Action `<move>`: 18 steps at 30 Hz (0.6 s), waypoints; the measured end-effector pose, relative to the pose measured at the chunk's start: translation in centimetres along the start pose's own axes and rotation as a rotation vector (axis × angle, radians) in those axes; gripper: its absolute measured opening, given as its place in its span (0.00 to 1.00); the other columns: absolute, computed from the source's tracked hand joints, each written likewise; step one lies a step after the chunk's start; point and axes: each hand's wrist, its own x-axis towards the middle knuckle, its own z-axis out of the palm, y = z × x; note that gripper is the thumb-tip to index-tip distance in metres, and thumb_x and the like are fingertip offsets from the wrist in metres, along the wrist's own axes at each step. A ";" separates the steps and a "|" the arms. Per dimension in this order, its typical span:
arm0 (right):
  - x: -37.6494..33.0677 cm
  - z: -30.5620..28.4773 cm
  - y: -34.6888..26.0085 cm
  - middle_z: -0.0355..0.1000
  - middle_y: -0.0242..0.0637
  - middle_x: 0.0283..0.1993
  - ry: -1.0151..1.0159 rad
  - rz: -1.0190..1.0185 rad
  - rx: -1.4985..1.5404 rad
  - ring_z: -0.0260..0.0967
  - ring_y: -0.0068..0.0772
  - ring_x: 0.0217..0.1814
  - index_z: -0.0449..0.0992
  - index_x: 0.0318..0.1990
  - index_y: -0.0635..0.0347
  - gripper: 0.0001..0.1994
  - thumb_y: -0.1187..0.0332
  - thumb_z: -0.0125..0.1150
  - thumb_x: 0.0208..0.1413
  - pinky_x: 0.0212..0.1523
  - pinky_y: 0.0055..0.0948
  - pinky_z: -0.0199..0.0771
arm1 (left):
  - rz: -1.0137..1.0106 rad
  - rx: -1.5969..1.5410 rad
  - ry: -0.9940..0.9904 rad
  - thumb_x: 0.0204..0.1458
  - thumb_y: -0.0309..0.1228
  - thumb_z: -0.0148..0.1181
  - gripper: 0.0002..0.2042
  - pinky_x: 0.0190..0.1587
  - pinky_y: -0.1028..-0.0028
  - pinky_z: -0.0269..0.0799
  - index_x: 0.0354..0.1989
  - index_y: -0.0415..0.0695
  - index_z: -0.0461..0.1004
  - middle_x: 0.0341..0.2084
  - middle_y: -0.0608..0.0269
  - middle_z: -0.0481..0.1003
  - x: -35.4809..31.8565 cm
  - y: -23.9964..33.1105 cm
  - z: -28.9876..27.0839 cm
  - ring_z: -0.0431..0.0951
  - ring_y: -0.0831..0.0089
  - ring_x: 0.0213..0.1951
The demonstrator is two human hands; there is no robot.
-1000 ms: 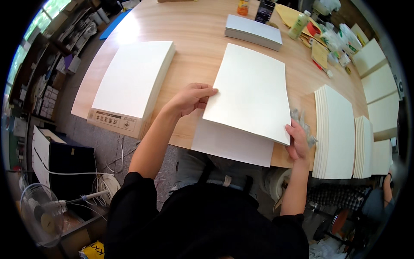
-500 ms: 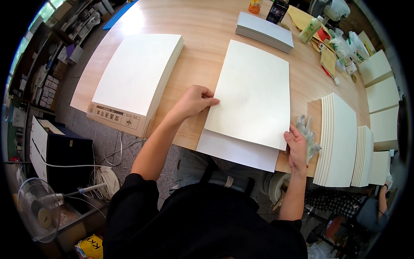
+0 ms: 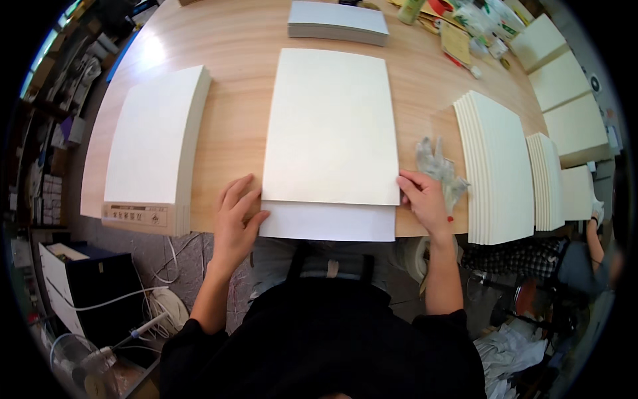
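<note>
A large cream sheet of paper (image 3: 331, 126) lies in front of me on the wooden table; whether it is one sheet or a thin pad I cannot tell. Under its near edge a white sheet (image 3: 325, 223) sticks out toward me. My right hand (image 3: 427, 203) pinches the cream sheet's right edge near the lower corner, thumb and forefinger together. Beside the lower left corner, my left hand (image 3: 236, 223) rests with fingers apart, thumb close to the white sheet's edge. A crumpled grey glove (image 3: 440, 166) lies just beyond my right hand.
At left stands a tall paper stack (image 3: 156, 133) with a brown cover at its near end. Layered cream pads (image 3: 498, 166) stand at right, and a smaller pile (image 3: 546, 179) beside them. A grey-white stack (image 3: 339, 23) is at the back. Another person's arm (image 3: 593, 239) shows far right.
My view has shifted, and the cream sheet now lies straighter before me. My left hand has left its left edge, moved down to the near corner, and spread its fingers.
</note>
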 end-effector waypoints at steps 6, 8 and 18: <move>-0.3 0.8 1.0 0.77 0.35 0.33 0.133 -0.313 -0.205 0.70 0.24 0.32 0.84 0.48 0.69 0.12 0.71 0.72 0.60 0.34 0.26 0.70 | -0.016 0.039 -0.008 0.50 0.24 0.72 0.24 0.71 0.56 0.61 0.59 0.41 0.81 0.66 0.59 0.75 -0.1 0.3 0.2 0.67 0.52 0.70; -0.3 1.0 0.5 0.77 0.36 0.33 0.125 -0.306 -0.195 0.71 0.26 0.33 0.85 0.47 0.69 0.12 0.71 0.72 0.60 0.36 0.27 0.71 | -0.028 0.053 -0.029 0.50 0.21 0.70 0.26 0.73 0.57 0.60 0.61 0.40 0.79 0.67 0.59 0.75 -0.2 0.4 -0.1 0.66 0.53 0.71; -0.2 1.4 0.9 0.79 0.42 0.36 0.189 -0.420 -0.323 0.76 0.39 0.36 0.85 0.46 0.66 0.11 0.69 0.72 0.60 0.39 0.33 0.75 | -0.006 0.094 -0.041 0.52 0.25 0.72 0.25 0.71 0.56 0.58 0.62 0.43 0.80 0.67 0.64 0.76 -0.2 0.4 -0.1 0.66 0.53 0.72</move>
